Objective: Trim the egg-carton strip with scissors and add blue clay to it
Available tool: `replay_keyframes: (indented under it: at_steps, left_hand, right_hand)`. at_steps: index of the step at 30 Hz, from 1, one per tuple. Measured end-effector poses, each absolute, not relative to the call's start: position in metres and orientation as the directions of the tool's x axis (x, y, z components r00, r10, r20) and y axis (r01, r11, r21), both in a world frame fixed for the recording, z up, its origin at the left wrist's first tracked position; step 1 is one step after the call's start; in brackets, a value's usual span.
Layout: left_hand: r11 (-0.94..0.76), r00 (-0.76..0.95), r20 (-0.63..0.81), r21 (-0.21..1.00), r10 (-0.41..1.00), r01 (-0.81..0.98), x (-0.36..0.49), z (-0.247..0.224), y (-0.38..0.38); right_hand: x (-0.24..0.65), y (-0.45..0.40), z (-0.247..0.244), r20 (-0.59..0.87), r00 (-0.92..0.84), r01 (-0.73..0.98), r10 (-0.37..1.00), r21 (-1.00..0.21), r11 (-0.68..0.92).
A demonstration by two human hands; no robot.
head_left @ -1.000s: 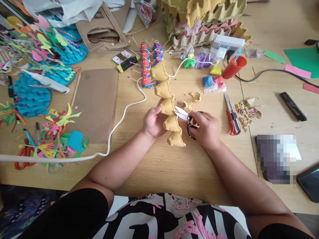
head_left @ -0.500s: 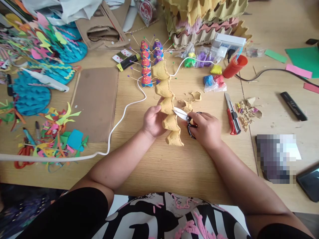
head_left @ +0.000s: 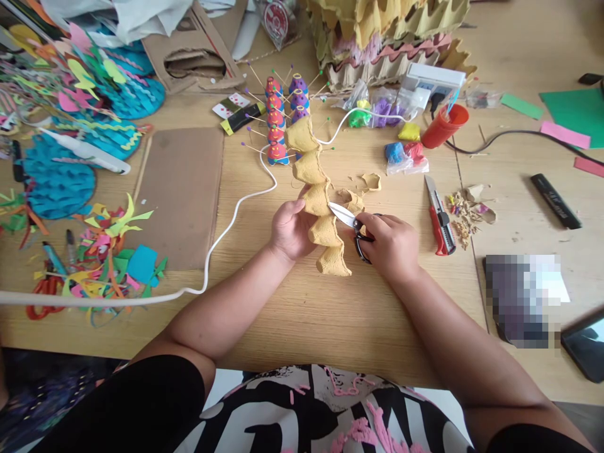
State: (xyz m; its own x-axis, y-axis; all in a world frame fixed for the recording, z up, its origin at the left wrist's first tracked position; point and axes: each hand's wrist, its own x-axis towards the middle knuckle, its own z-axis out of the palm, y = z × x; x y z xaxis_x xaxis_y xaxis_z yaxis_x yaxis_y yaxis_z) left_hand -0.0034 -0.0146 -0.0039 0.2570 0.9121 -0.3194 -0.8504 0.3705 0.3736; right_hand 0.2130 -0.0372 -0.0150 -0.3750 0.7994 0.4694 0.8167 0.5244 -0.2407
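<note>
My left hand [head_left: 292, 231] grips a yellow strip of egg carton cups [head_left: 315, 199] by its middle, thumb on the near face and the other fingers hidden behind it. The strip runs lengthwise away from me, above the table. Black-handled scissors [head_left: 343, 215] are in my right hand [head_left: 394, 245], their blades at the right edge of the strip's middle cup. The blades look closed or nearly so. Beyond the hands lie carton offcuts [head_left: 353, 200]. Behind the strip's far end stand a red-and-blue painted carton caterpillar [head_left: 276, 119] and a purple one [head_left: 299, 100], partly hidden.
A red utility knife [head_left: 440, 217] with its blade out lies to the right, beside scraps. A white cable [head_left: 240, 200] crosses the left side near a cardboard sheet [head_left: 182, 195]. At the back are stacked egg trays [head_left: 377, 75], a power strip [head_left: 434, 78] and a red cup [head_left: 446, 126].
The yellow strip has tilted slightly, its near end shifting right and its far end a little left. Both hands stay almost in place, the scissors still at the strip's edge.
</note>
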Motion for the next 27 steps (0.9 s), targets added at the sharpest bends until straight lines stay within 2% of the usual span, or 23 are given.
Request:
replay_keyframes:
  at_steps: [5,18,22,27]
  left_hand:
    - [0.371,0.249,-0.333,0.378,0.909,-0.849,-0.0041,-0.0049,-0.0146]
    - [0.375,0.274,-0.303,0.357,0.913,-0.855,-0.004,-0.0053,-0.0159]
    - [0.374,0.275,-0.29,0.376,0.917,-0.848,-0.0044,-0.009,-0.0168]
    - [0.416,0.273,-0.359,0.417,0.892,-0.808,-0.0046,-0.0123,-0.0144]
  right_hand:
    - [0.2124,-0.0375,-0.0142,0.508,-0.379,0.803,0.773,-0.235,0.548]
    - [0.2128,-0.0376,-0.0141,0.417,-0.385,0.796,0.823,-0.302,0.525]
    - [0.213,-0.037,-0.0158,0.44,-0.339,0.786,0.831,-0.352,0.507]
    - [0.2113,-0.0366,-0.018,0.41,-0.237,0.782,0.881,-0.458,0.424]
